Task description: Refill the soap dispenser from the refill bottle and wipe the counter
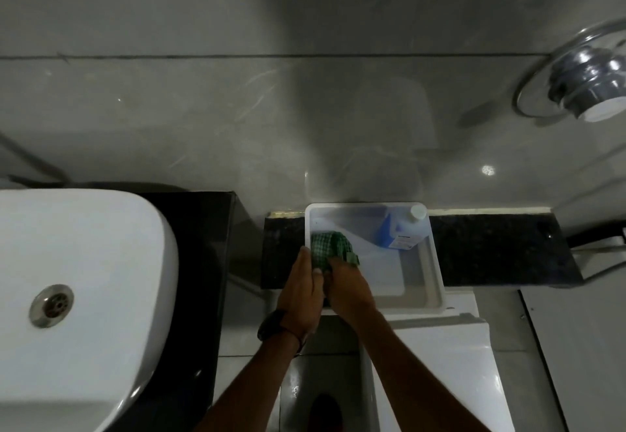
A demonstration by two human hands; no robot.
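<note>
Both hands, left (pixel 299 291) and right (pixel 349 291), bunched around crumpled green checked cloth (pixel 330 245) over smooth white rectangular tray (pixel 437 262).

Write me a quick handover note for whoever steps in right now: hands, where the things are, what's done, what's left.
Left hand and right hand: both closed on the green checked cloth, held over the left part of the white tray.
Refill bottle: capped, leaning in the tray's far right corner.
Tray sits on the dark counter, beside the white sink.
Soap dispenser: not in view, so the refill cannot be confirmed.
Left: check the refill, wipe the counter.
</note>
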